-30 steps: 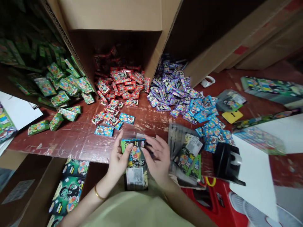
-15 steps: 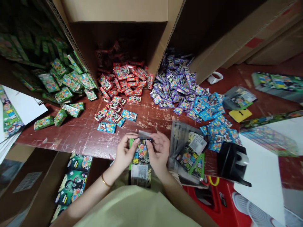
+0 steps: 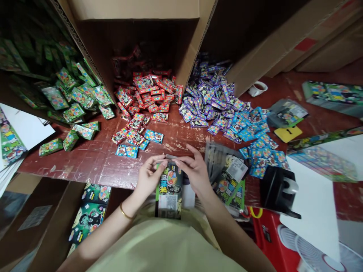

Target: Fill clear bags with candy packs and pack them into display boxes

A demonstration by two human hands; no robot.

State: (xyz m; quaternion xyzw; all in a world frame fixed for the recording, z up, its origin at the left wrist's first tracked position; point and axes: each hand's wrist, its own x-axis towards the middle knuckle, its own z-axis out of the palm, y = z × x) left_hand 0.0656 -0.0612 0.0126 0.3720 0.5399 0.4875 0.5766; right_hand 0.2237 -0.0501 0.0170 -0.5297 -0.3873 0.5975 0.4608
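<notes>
A black and green printed candy pouch hangs upright in front of my body, its white label toward the bottom. My left hand pinches the pouch's upper left edge between thumb and curled fingers. At the top right corner, my right hand has its thumb and a finger closed on the clear top strip, while another finger sticks out. The pouch's contents cannot be seen. To the right, more flat candy pouches lie stacked on the table edge.
Red packets, purple packets and green packets spill from cardboard boxes. Blue packets lie at right, near a black tape dispenser. A white cup stands behind. An open carton sits below the table's left side.
My right hand has shifted slightly right and opened out some fingers, still at the pouch's top. The pouch has moved up a little, and its front shows more fully.
</notes>
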